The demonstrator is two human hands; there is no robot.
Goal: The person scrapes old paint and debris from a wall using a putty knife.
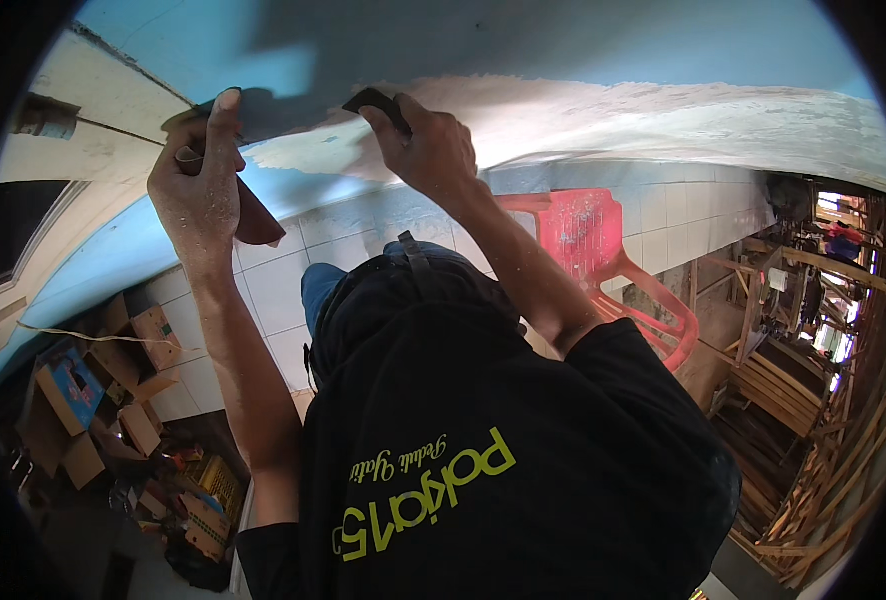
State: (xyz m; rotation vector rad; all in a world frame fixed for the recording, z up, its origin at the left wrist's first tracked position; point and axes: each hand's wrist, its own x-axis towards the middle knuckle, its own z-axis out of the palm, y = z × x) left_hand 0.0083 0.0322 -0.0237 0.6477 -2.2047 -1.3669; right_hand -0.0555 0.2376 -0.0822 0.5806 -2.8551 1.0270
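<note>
My left hand [198, 185] is raised against the blue wall at the left, near the pale frame, fingers curled. A bent, reddish-brown sheet that looks like sandpaper [257, 216] hangs from its palm. My right hand [430, 148] pinches a small dark, flat pad [377, 106] against the wall, thumb on the near side; the pad's exact kind is unclear. It rests beside the edge of a rough whitish patch [583, 125] in the blue paint [603, 45]. Pale dust specks both hands and forearms.
A red plastic chair [583, 235] stands right of my body, on white tiles [273, 290]. Cardboard boxes [73, 400] and a yellow crate [213, 480] are piled at lower left. Stacked timber [778, 390] and wooden framing fill the right side.
</note>
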